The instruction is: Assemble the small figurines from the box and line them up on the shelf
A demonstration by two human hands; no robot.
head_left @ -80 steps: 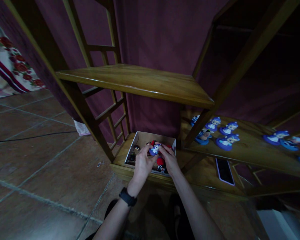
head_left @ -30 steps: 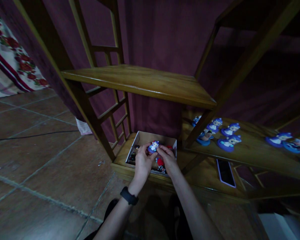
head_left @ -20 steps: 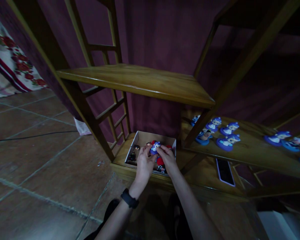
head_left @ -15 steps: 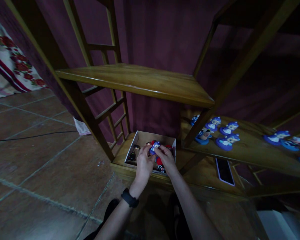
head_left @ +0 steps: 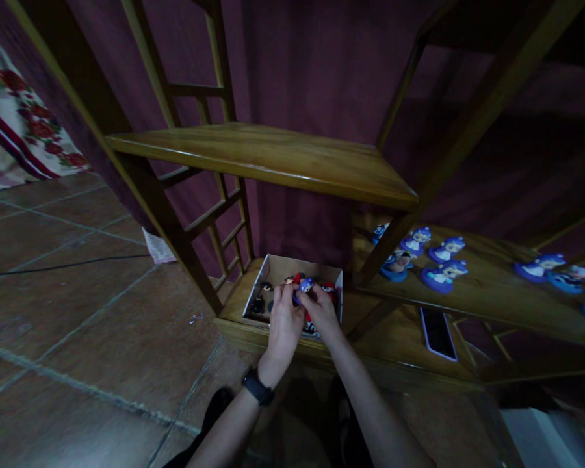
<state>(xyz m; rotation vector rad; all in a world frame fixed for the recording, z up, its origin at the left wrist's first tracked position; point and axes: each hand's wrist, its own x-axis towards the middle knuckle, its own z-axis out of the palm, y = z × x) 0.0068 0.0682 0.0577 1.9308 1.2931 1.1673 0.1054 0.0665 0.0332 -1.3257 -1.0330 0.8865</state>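
Observation:
Between my two hands is a small figurine [head_left: 306, 285] with a purple-blue top; the fingers hide most of its lower part. My left hand [head_left: 286, 320] grips it from the left, and my right hand [head_left: 320, 312] closes on it from the right. Both hands are over an open cardboard box [head_left: 305, 264] on the lowest shelf. Inside the box lie several other figurines, among them a dark one [head_left: 258, 304] at the left and a red one [head_left: 328, 286] at the right. My wrists cover part of the box's front.
A wooden shelf board [head_left: 263, 153] spans above the box. To the right, several purple-based figurines [head_left: 443, 275] stand on another shelf. A phone [head_left: 439, 333] lies below them. A slanting wooden post [head_left: 387, 244] separates the two sides. A cable [head_left: 78, 264] crosses the tiled floor.
The held figurine has turned and shifted slightly right, so less of its white face and base shows. My left hand has moved slightly with it.

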